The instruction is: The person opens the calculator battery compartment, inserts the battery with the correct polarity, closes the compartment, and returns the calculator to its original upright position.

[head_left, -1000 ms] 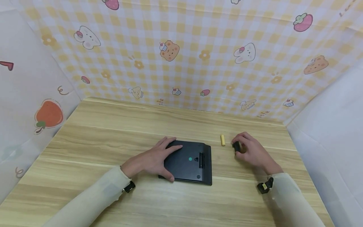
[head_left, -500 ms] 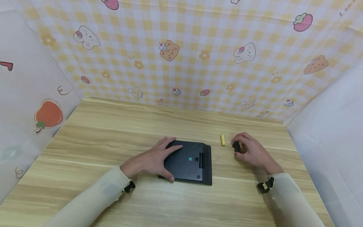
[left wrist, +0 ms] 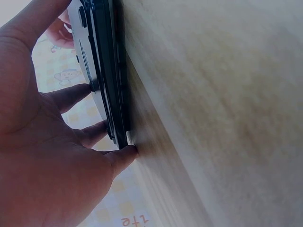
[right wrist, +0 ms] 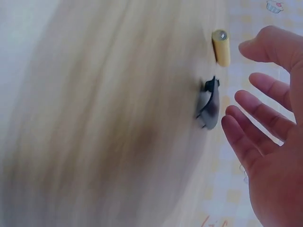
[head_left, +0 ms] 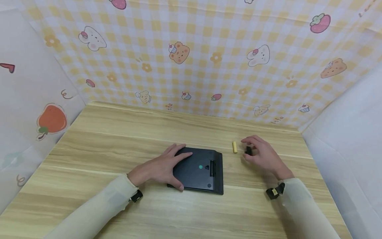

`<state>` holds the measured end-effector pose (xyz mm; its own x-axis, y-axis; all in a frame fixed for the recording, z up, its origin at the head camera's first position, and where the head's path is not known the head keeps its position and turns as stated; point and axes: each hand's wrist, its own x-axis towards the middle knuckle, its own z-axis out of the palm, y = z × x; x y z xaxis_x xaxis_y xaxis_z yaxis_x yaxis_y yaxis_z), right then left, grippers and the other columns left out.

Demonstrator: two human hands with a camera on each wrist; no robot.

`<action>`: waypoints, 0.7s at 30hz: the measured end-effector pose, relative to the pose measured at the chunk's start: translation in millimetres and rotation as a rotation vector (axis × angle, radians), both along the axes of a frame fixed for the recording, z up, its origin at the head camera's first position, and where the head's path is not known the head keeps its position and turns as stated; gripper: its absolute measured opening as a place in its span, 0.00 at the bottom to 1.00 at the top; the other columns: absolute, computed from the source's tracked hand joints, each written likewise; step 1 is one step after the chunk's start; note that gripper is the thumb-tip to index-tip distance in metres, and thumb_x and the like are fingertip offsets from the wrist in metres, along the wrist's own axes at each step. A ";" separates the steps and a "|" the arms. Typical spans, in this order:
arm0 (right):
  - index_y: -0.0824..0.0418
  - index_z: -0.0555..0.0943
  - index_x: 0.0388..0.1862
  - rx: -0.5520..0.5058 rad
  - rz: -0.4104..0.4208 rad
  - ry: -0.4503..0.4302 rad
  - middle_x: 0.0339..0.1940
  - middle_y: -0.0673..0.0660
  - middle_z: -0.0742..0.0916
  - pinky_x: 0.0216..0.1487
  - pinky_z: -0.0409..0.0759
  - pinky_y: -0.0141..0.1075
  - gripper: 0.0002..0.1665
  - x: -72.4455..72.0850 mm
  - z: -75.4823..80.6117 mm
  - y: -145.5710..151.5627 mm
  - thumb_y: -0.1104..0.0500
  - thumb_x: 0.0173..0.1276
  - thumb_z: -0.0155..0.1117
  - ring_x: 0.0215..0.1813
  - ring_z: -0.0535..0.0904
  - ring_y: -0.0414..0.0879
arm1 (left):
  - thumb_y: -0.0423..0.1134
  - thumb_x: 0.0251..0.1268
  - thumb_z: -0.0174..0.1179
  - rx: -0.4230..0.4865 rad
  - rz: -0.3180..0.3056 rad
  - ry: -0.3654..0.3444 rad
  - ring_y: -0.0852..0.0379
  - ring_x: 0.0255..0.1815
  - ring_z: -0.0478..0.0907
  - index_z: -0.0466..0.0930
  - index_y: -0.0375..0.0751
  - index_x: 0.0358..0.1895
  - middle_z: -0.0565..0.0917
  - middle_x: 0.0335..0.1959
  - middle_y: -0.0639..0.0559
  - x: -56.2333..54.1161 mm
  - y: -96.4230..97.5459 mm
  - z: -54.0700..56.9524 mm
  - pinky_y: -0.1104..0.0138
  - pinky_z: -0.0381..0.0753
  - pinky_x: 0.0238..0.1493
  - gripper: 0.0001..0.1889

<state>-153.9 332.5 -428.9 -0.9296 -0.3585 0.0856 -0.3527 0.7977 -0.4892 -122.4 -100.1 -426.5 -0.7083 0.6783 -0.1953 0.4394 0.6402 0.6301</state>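
A black calculator [head_left: 194,176] lies face down on the table, the dark battery slot [head_left: 212,168] in its back uncovered. My left hand [head_left: 162,167] rests on its left part with fingers spread, thumb at the near edge and other fingers reaching the far side. Farther right, a small black battery cover [right wrist: 213,106] lies on the table. My right hand [head_left: 264,154] hovers around it, fingers loosely bent and apart from it in the right wrist view. One yellow battery [head_left: 234,147] lies just left of that hand.
The wood-patterned table [head_left: 113,132] meets a yellow checked cloth [head_left: 203,73] at the back. White cloth sides [head_left: 355,139] close in the left and right. A black wrist camera [head_left: 275,191] sits at my right cuff.
My right hand has let go of the battery cover and opened its fingers, shifting slightly left. The left hand and the calculator have stayed in place.
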 end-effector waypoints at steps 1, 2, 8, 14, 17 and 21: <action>0.65 0.83 0.67 -0.007 0.001 -0.002 0.61 0.61 0.85 0.58 0.85 0.58 0.30 -1.1 0.8 -2.1 0.65 0.67 0.80 0.57 0.86 0.60 | 0.60 0.51 0.87 0.000 0.000 0.000 0.31 0.91 0.37 0.61 0.51 0.89 0.46 0.92 0.43 0.0 0.0 0.3 0.32 0.63 0.78 0.63; 0.65 0.83 0.68 -0.013 0.002 -0.007 0.60 0.61 0.86 0.57 0.86 0.58 0.31 -2.1 1.3 -4.2 0.65 0.67 0.80 0.57 0.87 0.60 | 0.60 0.51 0.87 0.000 0.001 -0.001 0.31 0.91 0.37 0.61 0.51 0.89 0.46 0.92 0.43 0.1 0.0 0.5 0.32 0.63 0.78 0.63; 0.69 0.81 0.71 -0.061 0.005 -0.069 0.57 0.62 0.86 0.52 0.89 0.51 0.34 -10.4 0.9 -15.6 0.67 0.67 0.79 0.52 0.89 0.57 | 0.60 0.51 0.87 -0.001 -0.001 0.002 0.31 0.91 0.37 0.61 0.51 0.89 0.46 0.92 0.43 0.3 0.2 0.7 0.32 0.64 0.77 0.63; 0.72 0.80 0.70 -0.024 0.012 -0.096 0.60 0.65 0.85 0.48 0.90 0.47 0.35 -17.1 -0.4 -26.3 0.69 0.64 0.80 0.46 0.89 0.53 | 0.60 0.51 0.87 -0.001 -0.005 0.004 0.30 0.90 0.37 0.61 0.50 0.89 0.46 0.92 0.42 0.5 0.5 1.2 0.32 0.63 0.78 0.63; 0.73 0.81 0.69 -0.004 0.015 -0.103 0.61 0.66 0.85 0.48 0.90 0.49 0.35 -18.9 -1.1 -28.7 0.69 0.63 0.81 0.46 0.89 0.53 | 0.60 0.51 0.87 0.000 -0.005 0.004 0.30 0.90 0.37 0.61 0.50 0.89 0.46 0.92 0.42 0.6 0.2 1.4 0.31 0.63 0.78 0.62; 0.74 0.82 0.68 0.014 0.022 -0.103 0.60 0.66 0.85 0.48 0.90 0.50 0.34 -20.6 -0.8 -30.3 0.69 0.62 0.81 0.46 0.89 0.53 | 0.60 0.51 0.87 0.001 -0.005 0.004 0.30 0.90 0.37 0.61 0.50 0.89 0.46 0.92 0.42 0.5 -0.1 1.4 0.31 0.63 0.78 0.62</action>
<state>-174.6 302.2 -429.7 -0.9250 -0.3797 -0.0147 -0.3191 0.7971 -0.5127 -121.9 -100.2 -425.1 -0.7057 0.6820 -0.1919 0.4452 0.6376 0.6288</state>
